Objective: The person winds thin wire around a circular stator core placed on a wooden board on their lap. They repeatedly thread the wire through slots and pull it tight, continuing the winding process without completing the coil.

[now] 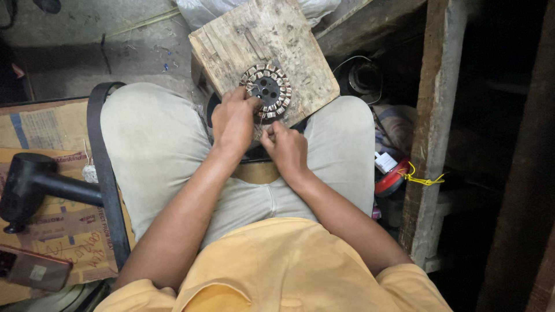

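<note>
Copper-wound round stator (266, 91) with dark hub on wooden block (300, 52), left hand (233, 122) gripping its rim, right hand (285, 149) pinched closed beside it

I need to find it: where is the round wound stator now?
The stator lies on the wooden block, upper centre, between the knees; left hand touches its edge.

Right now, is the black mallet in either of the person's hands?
No. The black mallet lies on cardboard at the side, while both hands work at the round wound stator.
</note>
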